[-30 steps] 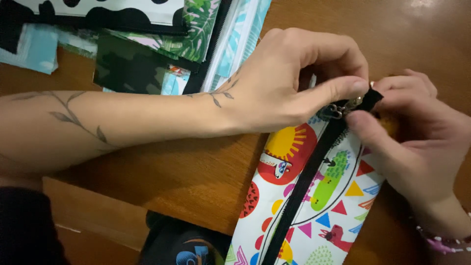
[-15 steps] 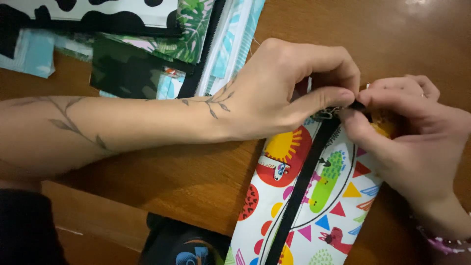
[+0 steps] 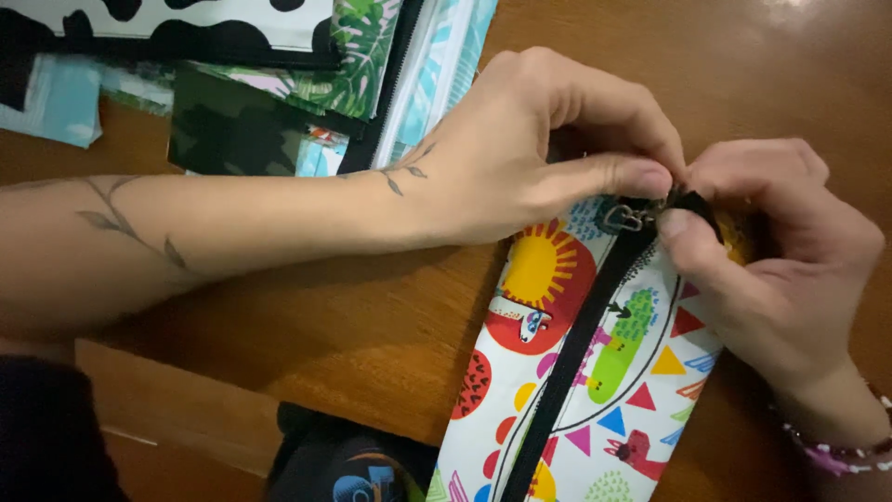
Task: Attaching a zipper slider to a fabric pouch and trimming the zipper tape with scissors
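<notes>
A white pouch [image 3: 595, 363] printed with a sun, triangles and bright animals lies on the wooden table [image 3: 353, 325], a black zipper [image 3: 576, 344] running along its length. My left hand [image 3: 539, 149] pinches the pouch's far end beside the metal zipper pull [image 3: 624, 218]. My right hand [image 3: 771, 251] grips the black zipper tab at that same end, thumb pressed against my left thumb. The fingertips hide the very end of the zipper.
A pile of patterned pouches and fabric pieces [image 3: 279, 74] lies at the top left: black-and-white spots, green leaves, dark camouflage, light blue. A dark object [image 3: 344, 460] sits at the table's near edge.
Both hands have stayed pinched on the pouch's end. The pouch and hands have shifted slightly left and up in view, and the zipper pull now shows between the thumbs.
</notes>
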